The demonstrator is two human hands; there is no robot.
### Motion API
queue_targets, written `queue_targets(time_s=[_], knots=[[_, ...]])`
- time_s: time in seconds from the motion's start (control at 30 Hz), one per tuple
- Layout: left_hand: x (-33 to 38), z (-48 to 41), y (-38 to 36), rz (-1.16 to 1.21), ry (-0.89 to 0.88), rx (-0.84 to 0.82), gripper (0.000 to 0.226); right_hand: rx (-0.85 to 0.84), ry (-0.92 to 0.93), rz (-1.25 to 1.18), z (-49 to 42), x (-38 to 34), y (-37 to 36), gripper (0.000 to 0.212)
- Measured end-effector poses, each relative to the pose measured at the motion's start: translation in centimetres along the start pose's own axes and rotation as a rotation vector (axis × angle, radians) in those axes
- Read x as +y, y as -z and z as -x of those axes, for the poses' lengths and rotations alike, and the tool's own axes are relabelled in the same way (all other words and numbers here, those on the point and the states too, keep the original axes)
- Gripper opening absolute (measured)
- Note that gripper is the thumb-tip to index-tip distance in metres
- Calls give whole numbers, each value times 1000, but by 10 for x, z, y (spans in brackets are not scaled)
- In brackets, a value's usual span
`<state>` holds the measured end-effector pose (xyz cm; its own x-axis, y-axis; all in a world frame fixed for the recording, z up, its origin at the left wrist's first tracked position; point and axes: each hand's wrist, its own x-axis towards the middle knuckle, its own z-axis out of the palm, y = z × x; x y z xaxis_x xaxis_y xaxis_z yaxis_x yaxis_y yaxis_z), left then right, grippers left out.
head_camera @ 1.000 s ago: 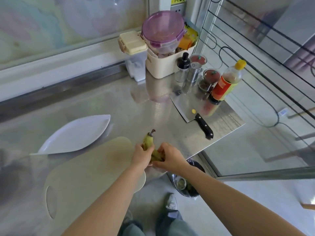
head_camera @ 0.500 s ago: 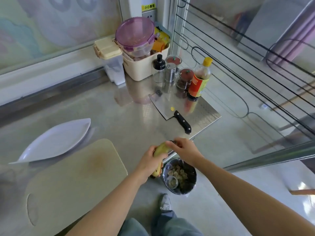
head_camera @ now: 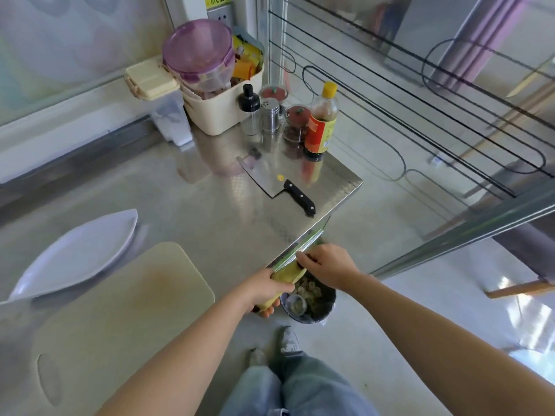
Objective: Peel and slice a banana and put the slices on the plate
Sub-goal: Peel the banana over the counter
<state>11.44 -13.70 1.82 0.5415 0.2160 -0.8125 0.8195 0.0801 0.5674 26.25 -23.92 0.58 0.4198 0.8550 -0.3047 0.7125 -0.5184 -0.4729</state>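
Left grip point(head_camera: 264, 291) curls round the banana point(head_camera: 286, 274), held over the waste bin point(head_camera: 326, 310); right grip point(head_camera: 327, 265) pinches its yellow-green peel at the top end. Beyond the bin, the red label on the sauce bottle point(head_camera: 322, 124) is unreadable.

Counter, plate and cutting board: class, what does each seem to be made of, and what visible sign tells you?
Counter: likely stainless steel, shiny; it mirrors the bottle.
Plate: white and glossy, probably ceramic or melamine.
Cutting board: matte cream, probably plastic, with a faint stain.
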Motion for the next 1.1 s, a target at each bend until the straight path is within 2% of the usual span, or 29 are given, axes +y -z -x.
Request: queue_targets(time_s=[0.1,0.2,0.33,0.4,0.5,0.57,0.67,0.9,1.1], knots=[[-4,2,0,7,-28,-18,35,8,-44,-146,8,2,-2,57],[-7,1,-2,29,-59,-50,36,10,-164,-396,16,2,-4,54],[-9,0,-11,178,-120,-59,32,-40,-331,-1019,20,2,-6,50],[-9,0,-18,213,-117,-53,34,-56,-348,-1178,19,3,-4,51],[-4,-3,-26,213,-95,1,33,-113,-354,-1300,16,7,2,54],[3,-7,-32,198,-148,74,26,-150,-371,-1487,14,11,7,54],[12,-14,-42,239,-238,122,22,-98,-511,-1736,12,24,13,57],[21,-23,-55,412,-296,16,38,-121,-726,-1638,11,61,20,51],[25,-23,-67,603,-361,-84,48,-190,-742,-1453,14,68,18,50]])
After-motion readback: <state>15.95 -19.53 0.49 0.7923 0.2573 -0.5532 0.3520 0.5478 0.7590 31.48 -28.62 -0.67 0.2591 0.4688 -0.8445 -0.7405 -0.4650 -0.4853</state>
